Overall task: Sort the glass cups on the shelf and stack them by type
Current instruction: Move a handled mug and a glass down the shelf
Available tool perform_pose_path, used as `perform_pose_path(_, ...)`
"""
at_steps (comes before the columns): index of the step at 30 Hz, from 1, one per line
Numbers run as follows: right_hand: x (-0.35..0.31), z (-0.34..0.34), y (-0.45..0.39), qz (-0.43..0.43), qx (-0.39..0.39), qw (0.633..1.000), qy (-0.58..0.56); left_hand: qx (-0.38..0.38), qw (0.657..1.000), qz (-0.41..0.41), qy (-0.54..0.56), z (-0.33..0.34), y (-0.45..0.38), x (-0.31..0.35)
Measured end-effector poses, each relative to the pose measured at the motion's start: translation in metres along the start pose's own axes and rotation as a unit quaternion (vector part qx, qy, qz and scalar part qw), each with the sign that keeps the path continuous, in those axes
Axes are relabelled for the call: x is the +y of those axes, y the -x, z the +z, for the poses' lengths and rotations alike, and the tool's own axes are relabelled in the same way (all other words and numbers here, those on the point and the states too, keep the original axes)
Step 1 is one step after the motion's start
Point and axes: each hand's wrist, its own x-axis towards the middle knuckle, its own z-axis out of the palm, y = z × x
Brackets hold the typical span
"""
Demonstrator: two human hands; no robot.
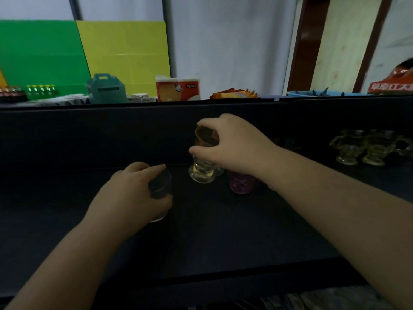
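Note:
On the dark shelf (223, 231), my left hand (129, 193) wraps around a plain clear tumbler (161, 186), tilted toward the right. My right hand (232, 144) grips a footed clear glass (202, 162) by its upper part; whether its foot touches the shelf I cannot tell. Just right of it, partly hidden under my right wrist, stands a purple patterned cup (242, 183). Two handled footed glass mugs (362, 147) stand side by side at the far right of the shelf.
The shelf's dark back wall (111, 135) rises behind the glasses. Beyond it lie a teal carton (106, 88), a red-and-white tissue pack (178, 88), orange packets (234, 93), a blue tray (312, 93), plus green and yellow boards.

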Motion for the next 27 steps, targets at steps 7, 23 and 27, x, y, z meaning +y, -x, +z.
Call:
perform_pose_path(7,0.04,-0.048,0.08,-0.005,0.022,0.999,-0.036,0.064,0.997,0.027,0.039,-0.014,0.032,0.067)
perform_pose_path(23,0.234,-0.182,0.268,0.105,0.046,0.993,0.019,0.078,0.976,0.193,0.064,0.064,0.079,0.361)
perform_pose_path(27,0.276,-0.204,0.293,0.148,0.052,0.987,0.021,0.08,0.972,0.212,0.055,0.085,0.07,0.41)
